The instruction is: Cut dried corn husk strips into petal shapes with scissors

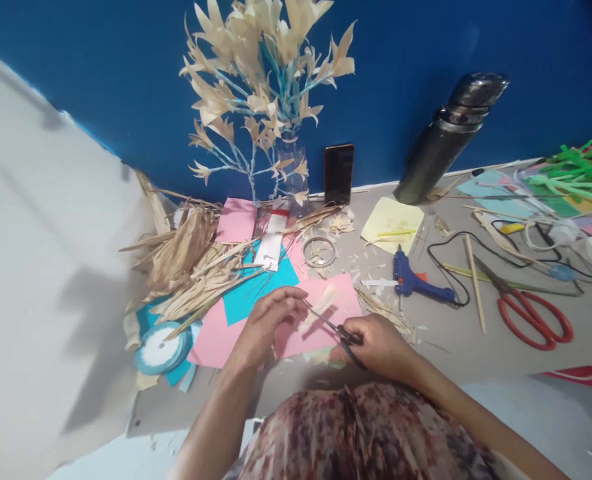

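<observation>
My right hand (379,343) is wrapped round the handles of small dark scissors (332,323). Their blades point up and left, reaching the fingertips of my left hand (276,317). The fingers of that left hand are bent and drawn together; whatever lies between them is too small to make out. Close behind the blades is a pale strip of dried husk (320,308), over a sheet of pink paper (343,290). I cannot tell whether the strip touches the paper. A blue sheet (236,303) lies partly under more pink paper beyond my left hand.
Dried husks (191,240) and a ribbon spool (161,348) lie left. Husk flowers (266,87) stand in a clear bottle (293,177), beside a phone (339,175) and flask (449,140). Rightward are a tape roll (319,252), glue gun (419,283) and red-handled scissors (533,317).
</observation>
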The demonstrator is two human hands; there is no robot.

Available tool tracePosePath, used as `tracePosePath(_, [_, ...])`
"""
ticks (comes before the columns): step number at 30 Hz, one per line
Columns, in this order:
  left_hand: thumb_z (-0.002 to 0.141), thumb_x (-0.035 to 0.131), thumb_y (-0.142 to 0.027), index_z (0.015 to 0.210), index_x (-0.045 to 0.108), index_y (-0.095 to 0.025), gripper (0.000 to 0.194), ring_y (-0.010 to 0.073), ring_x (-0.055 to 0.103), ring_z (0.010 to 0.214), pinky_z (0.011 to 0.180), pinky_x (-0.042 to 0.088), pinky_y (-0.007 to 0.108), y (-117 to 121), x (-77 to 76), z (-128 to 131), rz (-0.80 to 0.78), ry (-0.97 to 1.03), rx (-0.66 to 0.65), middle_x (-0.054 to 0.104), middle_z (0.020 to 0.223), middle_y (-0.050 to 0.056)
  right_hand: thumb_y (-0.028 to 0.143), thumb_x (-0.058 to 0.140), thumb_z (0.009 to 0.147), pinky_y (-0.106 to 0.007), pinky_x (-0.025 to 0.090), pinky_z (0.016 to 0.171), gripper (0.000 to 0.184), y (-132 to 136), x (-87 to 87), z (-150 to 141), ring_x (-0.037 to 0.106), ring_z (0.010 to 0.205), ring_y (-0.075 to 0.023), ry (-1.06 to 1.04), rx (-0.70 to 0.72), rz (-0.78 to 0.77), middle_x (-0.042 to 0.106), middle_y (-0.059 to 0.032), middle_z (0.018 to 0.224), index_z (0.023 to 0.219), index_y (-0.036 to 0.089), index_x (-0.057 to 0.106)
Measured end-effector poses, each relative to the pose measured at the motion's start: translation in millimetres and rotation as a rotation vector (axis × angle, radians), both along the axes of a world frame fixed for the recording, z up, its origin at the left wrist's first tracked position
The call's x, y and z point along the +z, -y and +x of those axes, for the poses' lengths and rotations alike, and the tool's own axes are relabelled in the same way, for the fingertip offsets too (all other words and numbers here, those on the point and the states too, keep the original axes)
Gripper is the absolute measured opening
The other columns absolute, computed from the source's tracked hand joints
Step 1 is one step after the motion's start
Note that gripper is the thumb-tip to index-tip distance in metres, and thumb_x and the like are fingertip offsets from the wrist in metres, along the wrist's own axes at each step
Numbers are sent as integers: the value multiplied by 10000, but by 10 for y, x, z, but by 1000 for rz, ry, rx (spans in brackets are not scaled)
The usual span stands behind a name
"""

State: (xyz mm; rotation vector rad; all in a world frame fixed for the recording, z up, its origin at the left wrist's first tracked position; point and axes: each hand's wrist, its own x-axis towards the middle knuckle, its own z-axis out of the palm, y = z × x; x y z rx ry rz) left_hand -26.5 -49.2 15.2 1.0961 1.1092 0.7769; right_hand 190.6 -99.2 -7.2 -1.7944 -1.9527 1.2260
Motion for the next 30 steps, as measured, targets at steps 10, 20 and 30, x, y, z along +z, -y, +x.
tracePosePath(10, [802, 647, -275, 650, 686, -182, 183, 172, 563, 696, 681, 408, 281, -84, 120, 364, 382, -347, -168, 633, 693, 29, 552, 710, 741, -270, 176, 515, 416, -16, 45, -8, 445, 538, -139, 206, 40, 19, 597, -6, 567, 564, 198, 582])
tracePosePath(20, [781, 691, -288, 634, 723, -196, 176, 187, 574, 829, 799, 427, 289, -136, 53, 261, 326, -197, 119, 639, 802, 40, 496, 687, 798, -281, 190, 527, 355, -84, -13, 146, 583, 600, -198, 285, 23, 85, 673, -59, 646, 606, 202, 629])
tracePosePath(30, [630, 814, -253, 659, 667, -139, 188, 91, 492, 525, 540, 387, 219, 78, -55, 467, -78, 144, 187, 585, 561, -13, 446, 810, 626, -270, 465, 617, 448, -132, 131, 58, 583, 688, -165, -790, -464, -46, 640, -33, 841, 926, 171, 623])
